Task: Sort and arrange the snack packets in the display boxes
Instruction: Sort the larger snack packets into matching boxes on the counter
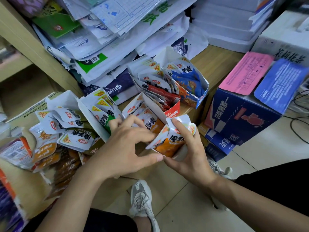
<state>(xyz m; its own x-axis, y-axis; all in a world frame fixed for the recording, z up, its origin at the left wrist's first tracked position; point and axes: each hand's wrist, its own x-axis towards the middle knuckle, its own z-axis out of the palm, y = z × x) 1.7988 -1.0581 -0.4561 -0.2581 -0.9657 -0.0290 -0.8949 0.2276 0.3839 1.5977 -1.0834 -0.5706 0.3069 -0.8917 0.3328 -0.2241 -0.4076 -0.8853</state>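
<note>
My right hand (189, 154) grips a small bunch of orange snack packets (170, 141), index finger laid over their white tops. My left hand (127, 148) reaches in beside them, fingers curled, thumb touching the bunch's lower edge and fingertips at the packets in the orange display box (147, 121). A red display box (172, 111) and a blue display box (199, 91) stand behind, both holding upright packets. A box with green packets (103, 113) stands to the left. Loose packets (66, 131) lie heaped at the far left.
A slumped stack of papers and plastic bags (107, 39) leans over the boxes from behind. A blue carton (240, 114) with pink and blue sheets on top stands at the right. Below are tiled floor and my shoes (142, 198).
</note>
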